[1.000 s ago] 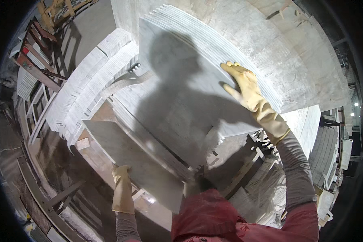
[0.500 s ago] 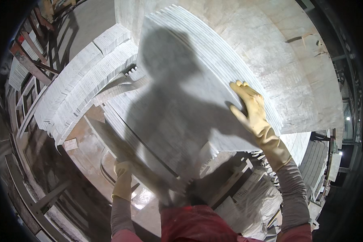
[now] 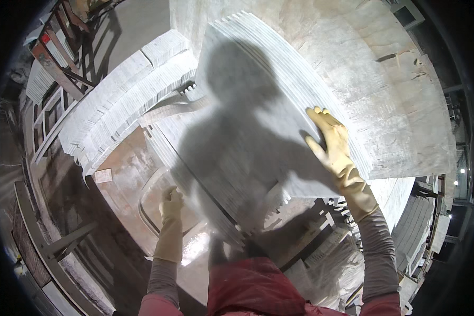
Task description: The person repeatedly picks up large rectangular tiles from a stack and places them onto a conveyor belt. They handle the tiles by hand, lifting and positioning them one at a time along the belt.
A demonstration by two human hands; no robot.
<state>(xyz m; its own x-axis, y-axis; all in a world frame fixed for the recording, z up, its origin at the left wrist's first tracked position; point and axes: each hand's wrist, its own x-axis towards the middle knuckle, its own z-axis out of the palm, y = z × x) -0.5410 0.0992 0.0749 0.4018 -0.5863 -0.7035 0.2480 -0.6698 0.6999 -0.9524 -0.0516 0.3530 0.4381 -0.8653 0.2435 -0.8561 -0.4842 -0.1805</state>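
Observation:
Grey-white marble slabs stand in a leaning stack, its broad front slab (image 3: 268, 131) covered by my shadow. At that slab's right edge is my right hand (image 3: 332, 139), in a cream rubber glove. Its thumb lies toward the face and its fingers bend over the edge, closed on the slab. My left hand (image 3: 171, 205), also gloved, is over the rust-brown surface, beside the lower left stack of thin slabs (image 3: 195, 197). Its fingers are loosely curled, with nothing seen in them. A bent pale strap (image 3: 145, 208) lies beside that hand.
A long row of upright slabs (image 3: 121, 87) curves along the left. Behind the leaning stack rises a large stained board (image 3: 374, 89). Plastic-wrapped material (image 3: 334, 258) and a pile of grey slabs (image 3: 408, 226) stand at the right. A metal frame (image 3: 58, 68) is at the far left.
The slab my left hand was holding tilted is no longer in it; it appears to lie against the lower left stack. My left hand moved up and slightly right. My right hand kept its place on the edge.

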